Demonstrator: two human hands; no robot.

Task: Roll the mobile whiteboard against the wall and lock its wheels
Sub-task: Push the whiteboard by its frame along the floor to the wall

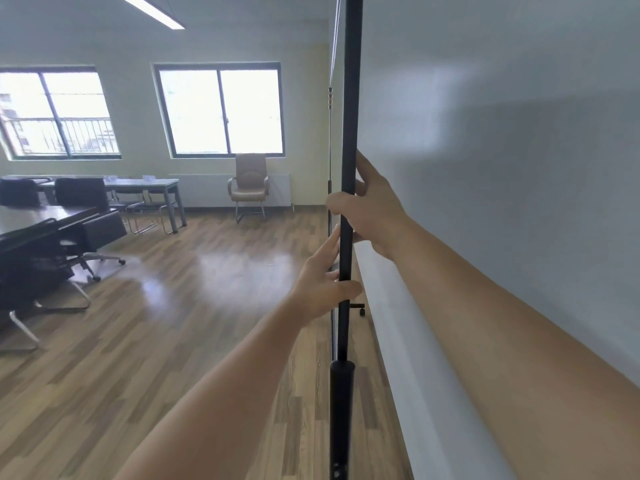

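Gripping the whiteboard's black side post (348,133) with both hands: right hand (372,211) wrapped around it higher up, left hand (323,289) closed on it lower down. Looks like the rolling step. We're seeing the whiteboard (502,168) edge-on, post upright, its length running away along the right, with a caster (362,310) visible at the far end. Next I'd guess nudge it flush, then reach down to the wheel locks.

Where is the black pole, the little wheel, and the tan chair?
Black pole (349,98): head view, upper stretch of the whiteboard's upright post.
Little wheel (362,311): head view, the black caster near the floor beyond the pole.
Tan chair (249,174): head view, its backrest, under the window.
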